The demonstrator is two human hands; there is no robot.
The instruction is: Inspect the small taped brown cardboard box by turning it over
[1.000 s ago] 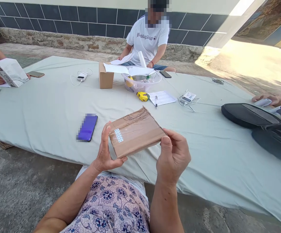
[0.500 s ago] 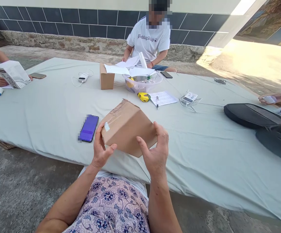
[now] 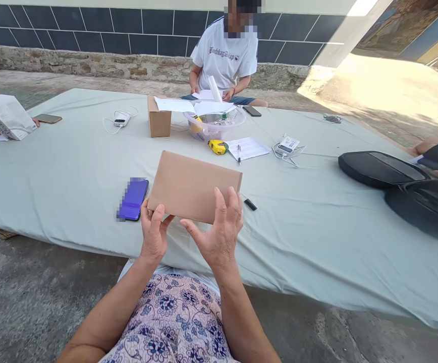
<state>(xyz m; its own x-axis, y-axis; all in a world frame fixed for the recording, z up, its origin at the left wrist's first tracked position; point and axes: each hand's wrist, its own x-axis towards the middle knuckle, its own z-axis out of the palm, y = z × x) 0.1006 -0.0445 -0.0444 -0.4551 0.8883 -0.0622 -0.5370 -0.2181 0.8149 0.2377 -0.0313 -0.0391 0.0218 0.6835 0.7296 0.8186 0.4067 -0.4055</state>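
Note:
A brown cardboard box [image 3: 194,184] is tilted up above the near part of the table, one plain face toward me. My left hand [image 3: 155,229] grips its lower left corner, thumb on the near face and fingers underneath. Over the lower right of the box lies my right hand [image 3: 219,227], its fingers spread and bent against the face and its thumb stretched out to the left. A phone with a purple screen [image 3: 133,199] lies just left of the box. To the right, a small black object [image 3: 250,204] rests on the cloth.
Behind the box are a yellow tape measure [image 3: 218,146], a printed sheet [image 3: 249,148] with a pen, a clear plastic basin [image 3: 219,132] and another cardboard box [image 3: 159,121]. A black case [image 3: 383,169] lies at right. Other people sit around the cloth-covered table [image 3: 71,166].
The box has been turned, so a plain face replaces the taped, stickered side. My right hand has shifted from the right side onto the face, fingers spread. The black object has come into view.

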